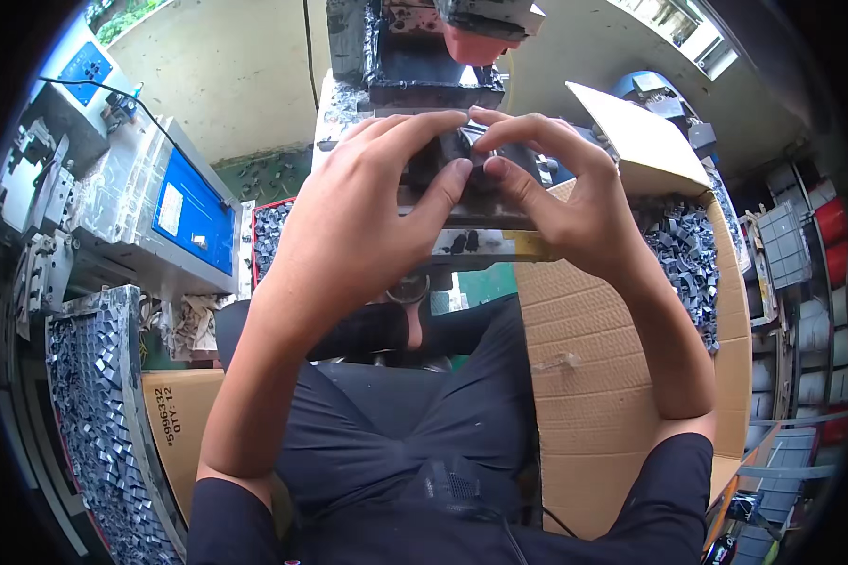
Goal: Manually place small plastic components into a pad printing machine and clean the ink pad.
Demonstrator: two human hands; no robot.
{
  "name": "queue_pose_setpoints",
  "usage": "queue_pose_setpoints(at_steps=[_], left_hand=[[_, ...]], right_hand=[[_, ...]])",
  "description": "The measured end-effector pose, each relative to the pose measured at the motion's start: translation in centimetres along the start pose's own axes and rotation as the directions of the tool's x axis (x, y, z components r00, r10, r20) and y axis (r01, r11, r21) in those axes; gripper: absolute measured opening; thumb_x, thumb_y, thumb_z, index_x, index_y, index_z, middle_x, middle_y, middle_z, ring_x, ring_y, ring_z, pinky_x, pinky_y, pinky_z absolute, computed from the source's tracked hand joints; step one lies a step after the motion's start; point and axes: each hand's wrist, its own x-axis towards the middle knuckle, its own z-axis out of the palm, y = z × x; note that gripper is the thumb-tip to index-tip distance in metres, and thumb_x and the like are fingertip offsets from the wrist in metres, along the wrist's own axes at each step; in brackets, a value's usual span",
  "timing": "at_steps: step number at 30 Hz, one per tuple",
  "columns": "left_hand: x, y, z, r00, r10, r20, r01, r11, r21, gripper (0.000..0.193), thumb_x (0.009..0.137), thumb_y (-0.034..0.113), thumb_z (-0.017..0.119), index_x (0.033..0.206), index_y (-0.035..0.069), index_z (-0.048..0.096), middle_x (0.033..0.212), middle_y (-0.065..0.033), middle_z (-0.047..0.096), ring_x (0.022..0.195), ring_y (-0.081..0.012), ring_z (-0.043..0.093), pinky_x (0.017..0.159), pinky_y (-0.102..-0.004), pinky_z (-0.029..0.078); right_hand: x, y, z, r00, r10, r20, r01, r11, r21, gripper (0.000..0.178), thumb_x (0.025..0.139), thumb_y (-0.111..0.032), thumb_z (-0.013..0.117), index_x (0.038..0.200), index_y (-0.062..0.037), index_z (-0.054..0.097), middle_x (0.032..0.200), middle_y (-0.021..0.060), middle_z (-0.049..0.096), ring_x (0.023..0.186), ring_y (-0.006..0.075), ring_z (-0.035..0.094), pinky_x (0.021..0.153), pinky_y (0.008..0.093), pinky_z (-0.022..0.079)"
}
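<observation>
A small dark glossy part [465, 143] sits at the machine's holder, in front of me. My left hand [372, 202] reaches it from the left, thumb and forefinger curled round its near and far edges. From the other side my right hand [575, 193] closes on it with bent fingers and thumb. My fingers hide much of the part and holder, so I cannot tell whether it rests in the holder or is lifted. Just above hangs a rounded pink pad [476, 45], beyond a black-smeared tray [433, 94].
At my right, an open cardboard box [594, 395] holds many small dark parts [683, 259]. A tray [113, 297] of similar parts stands at lower left, next to another carton [184, 419]. Beyond is a grey machine with a blue panel [193, 212]. Shelves with bins [810, 348] line the right.
</observation>
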Motion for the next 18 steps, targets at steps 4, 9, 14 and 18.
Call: queue_pose_setpoints(at_steps=[4, 9, 14, 18], left_hand=[[0.7, 0.4, -0.1, 0.994, 0.106, -0.026, -0.104, 0.992, 0.078, 0.038, 0.096, 0.024, 0.074, 0.129, 0.005, 0.071, 0.119, -0.0172, 0.074, 0.116, -0.0312, 0.069, 0.106, -0.041, 0.049], [1.0, 0.4, 0.1, 1.0, 0.022, -0.015, -0.02, 0.996, 0.087, 0.038, 0.094, 0.025, 0.074, 0.126, 0.005, 0.072, 0.118, -0.0176, 0.074, 0.115, -0.0318, 0.069, 0.105, -0.0416, 0.05], [0.7, 0.5, 0.8, 0.999, -0.017, -0.036, 0.019, 0.999, 0.045, 0.037, 0.093, 0.025, 0.073, 0.124, 0.006, 0.073, 0.116, -0.0164, 0.074, 0.115, -0.0314, 0.069, 0.106, -0.0417, 0.049], [0.5, 0.8, 0.5, 0.999, -0.038, -0.026, 0.039, 0.998, 0.043, 0.037, 0.093, 0.026, 0.073, 0.124, 0.006, 0.074, 0.118, -0.0163, 0.073, 0.114, -0.0311, 0.069, 0.106, -0.0413, 0.049]], right_hand=[[-0.2, 0.3, 0.3, 0.998, -0.013, -0.068, 0.016, 0.999, 0.031, 0.022, 0.097, -0.018, 0.077, 0.116, -0.0066, 0.075, 0.128, 0.0187, 0.074, 0.128, 0.0333, 0.065, 0.111, 0.045, 0.047], [-1.5, -0.1, 0.7, 0.996, 0.033, -0.08, -0.032, 0.999, 0.018, 0.025, 0.098, -0.017, 0.075, 0.122, -0.0089, 0.076, 0.134, 0.0175, 0.072, 0.133, 0.0334, 0.062, 0.115, 0.0461, 0.044], [-3.0, 0.5, 0.4, 0.998, -0.023, -0.057, 0.019, 0.997, -0.074, 0.036, 0.099, -0.02, 0.074, 0.134, -0.0121, 0.073, 0.145, 0.0164, 0.066, 0.14, 0.0355, 0.057, 0.116, 0.0476, 0.043], [-3.1, -0.9, 0.0, 0.994, 0.006, -0.108, -0.023, 0.987, -0.156, 0.037, 0.098, -0.021, 0.076, 0.133, -0.0093, 0.074, 0.137, 0.0164, 0.071, 0.133, 0.0327, 0.062, 0.113, 0.0457, 0.045]])
